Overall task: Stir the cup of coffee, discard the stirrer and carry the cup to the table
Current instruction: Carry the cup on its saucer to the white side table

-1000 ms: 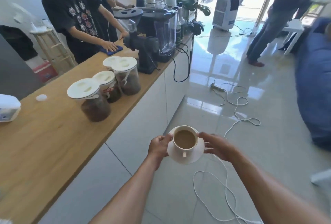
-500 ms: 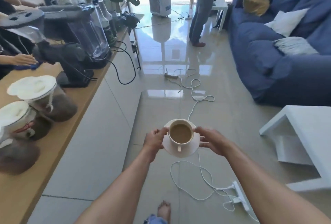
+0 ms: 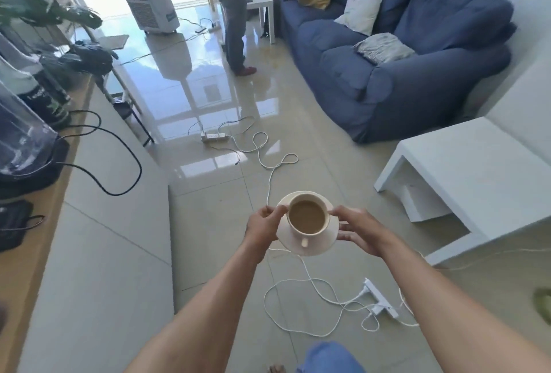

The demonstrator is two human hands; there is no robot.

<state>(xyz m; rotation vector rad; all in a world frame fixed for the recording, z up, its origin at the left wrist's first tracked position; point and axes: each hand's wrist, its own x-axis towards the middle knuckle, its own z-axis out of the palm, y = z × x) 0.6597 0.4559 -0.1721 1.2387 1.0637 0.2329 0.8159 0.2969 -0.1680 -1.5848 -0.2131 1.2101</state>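
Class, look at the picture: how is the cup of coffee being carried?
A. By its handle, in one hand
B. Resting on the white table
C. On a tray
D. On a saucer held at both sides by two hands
D: the cup of coffee sits on a saucer gripped by the left hand and the right hand, above the floor and short of the white table.

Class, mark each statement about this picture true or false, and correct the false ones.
1. Both hands hold the saucer. True: the left hand and the right hand grip the saucer at opposite edges.
2. The cup is empty. False: the cup holds light brown coffee.
3. A stirrer stands in the cup. False: none is visible.
4. A white table is on the right. True: the white table stands there, near the blue sofa.
5. White cables lie on the floor. True: a white cable runs below the saucer.
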